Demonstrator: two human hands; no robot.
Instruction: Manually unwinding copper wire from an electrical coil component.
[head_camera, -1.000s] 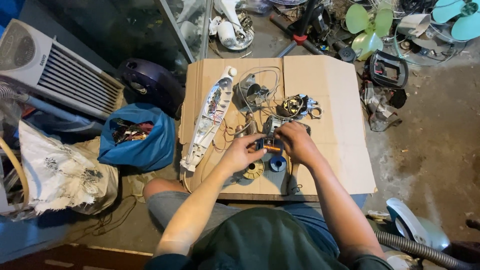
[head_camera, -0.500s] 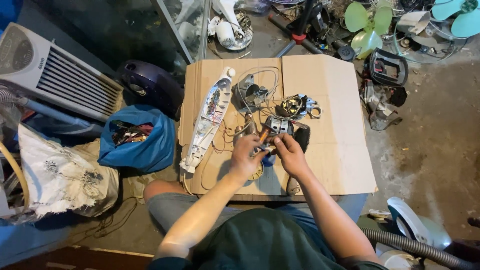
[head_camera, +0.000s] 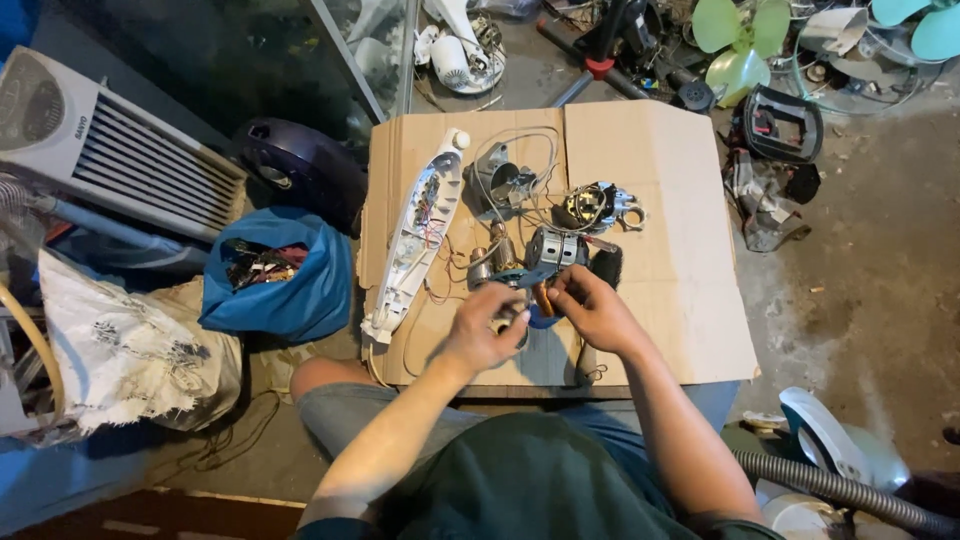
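Left hand: your left hand (head_camera: 487, 325) curls narrow around a small part I cannot make out.
Right hand: your right hand (head_camera: 590, 308) pinches a small orange-handled tool (head_camera: 543, 298).
Tool place: near edge of the cardboard sheet (head_camera: 670, 260), just near of the motor (head_camera: 553, 248).
Left side: white housing (head_camera: 418, 235), blue bag (head_camera: 270, 275).

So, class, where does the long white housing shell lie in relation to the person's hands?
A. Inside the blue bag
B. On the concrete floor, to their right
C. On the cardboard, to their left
C: the long white housing shell lies on the cardboard, left of the left hand and right hand.
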